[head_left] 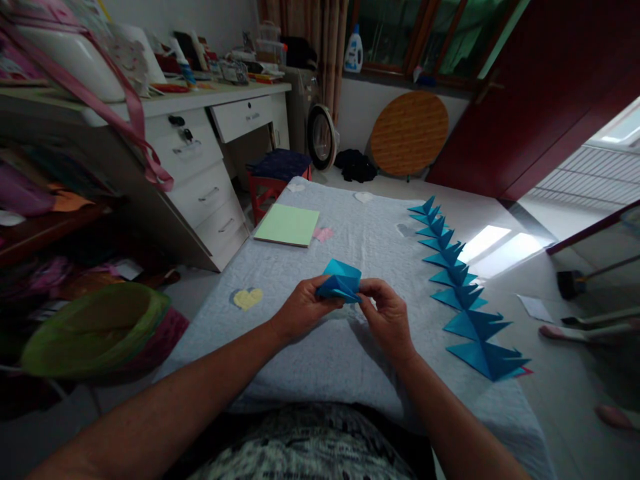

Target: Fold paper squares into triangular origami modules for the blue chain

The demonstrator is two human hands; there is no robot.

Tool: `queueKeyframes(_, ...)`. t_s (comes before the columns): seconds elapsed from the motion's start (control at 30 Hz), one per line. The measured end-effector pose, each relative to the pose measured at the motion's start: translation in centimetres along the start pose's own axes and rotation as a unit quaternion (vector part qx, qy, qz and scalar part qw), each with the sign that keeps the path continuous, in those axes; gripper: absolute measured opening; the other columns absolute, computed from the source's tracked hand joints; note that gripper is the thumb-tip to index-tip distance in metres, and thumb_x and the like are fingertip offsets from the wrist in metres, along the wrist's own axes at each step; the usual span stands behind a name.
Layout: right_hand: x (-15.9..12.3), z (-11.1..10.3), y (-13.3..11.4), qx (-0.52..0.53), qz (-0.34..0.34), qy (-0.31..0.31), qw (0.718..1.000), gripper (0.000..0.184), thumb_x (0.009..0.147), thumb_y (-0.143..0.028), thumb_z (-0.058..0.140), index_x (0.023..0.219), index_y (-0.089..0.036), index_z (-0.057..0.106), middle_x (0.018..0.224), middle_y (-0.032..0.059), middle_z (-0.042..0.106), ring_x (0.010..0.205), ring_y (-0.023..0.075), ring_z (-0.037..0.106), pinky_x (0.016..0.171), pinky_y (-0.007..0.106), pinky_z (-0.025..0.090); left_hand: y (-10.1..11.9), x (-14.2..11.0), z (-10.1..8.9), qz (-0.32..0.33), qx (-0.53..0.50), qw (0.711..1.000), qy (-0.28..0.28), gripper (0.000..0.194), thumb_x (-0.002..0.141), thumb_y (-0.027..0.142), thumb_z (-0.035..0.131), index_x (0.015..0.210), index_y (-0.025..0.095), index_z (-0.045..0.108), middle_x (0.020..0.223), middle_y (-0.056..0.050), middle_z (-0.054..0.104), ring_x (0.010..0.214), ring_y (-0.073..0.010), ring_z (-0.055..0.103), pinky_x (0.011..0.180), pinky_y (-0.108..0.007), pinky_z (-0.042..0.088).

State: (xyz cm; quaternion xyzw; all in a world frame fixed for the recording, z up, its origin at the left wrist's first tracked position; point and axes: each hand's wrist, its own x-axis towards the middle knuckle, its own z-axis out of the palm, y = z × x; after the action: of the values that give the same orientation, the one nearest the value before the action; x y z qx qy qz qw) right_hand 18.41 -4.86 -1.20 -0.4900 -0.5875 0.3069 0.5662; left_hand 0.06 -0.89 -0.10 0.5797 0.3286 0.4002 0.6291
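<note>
A half-folded piece of blue paper (340,279) is held just above the grey cloth-covered table (320,360). My left hand (301,308) pinches its left side with closed fingers. My right hand (387,315) pinches its right edge, fingers curled shut. Along the table's right side runs a row of several finished blue folded paper pieces (463,293), set point to point from far to near. A stack of light green paper sheets (288,225) lies at the far left of the table.
A yellow heart shape (248,298) marks the cloth left of my hands. A white desk with drawers (210,173) stands at left, a red stool (270,183) beyond the table. A green basket (95,327) sits at lower left. Someone's feet (565,332) show at right.
</note>
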Motion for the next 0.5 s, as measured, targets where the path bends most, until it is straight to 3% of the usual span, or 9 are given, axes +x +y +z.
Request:
queueKeyframes(0.1, 0.1, -0.1, 0.0, 0.014, -0.001, -0.004, 1.000, 0.009, 0.085, -0.022, 0.067, 0.093, -0.026, 0.068, 0.089, 0.0019, 0.069, 0.085, 0.0198, 0.065, 0.080, 0.034, 0.052, 0.4, -0.1, -0.1, 0.013, 0.051, 0.999, -0.011, 0.018, 0.077, 0.032, 0.078, 0.086, 0.017, 0.076, 0.085, -0.003, 0.071, 0.079, -0.0166, 0.063, 0.080, -0.029, 0.049)
queueKeyframes(0.5, 0.4, -0.3, -0.6, 0.090, 0.043, -0.046, 0.994, 0.006, 0.082, -0.026, 0.071, 0.088, -0.026, 0.070, 0.086, 0.0014, 0.067, 0.083, 0.0183, 0.064, 0.078, 0.032, 0.053, 1.5, -0.3, 0.1, 0.067, 0.142, 0.986, -0.061, 0.019, 0.082, 0.034, 0.074, 0.092, 0.018, 0.078, 0.091, -0.006, 0.070, 0.082, -0.0178, 0.061, 0.080, -0.030, 0.048)
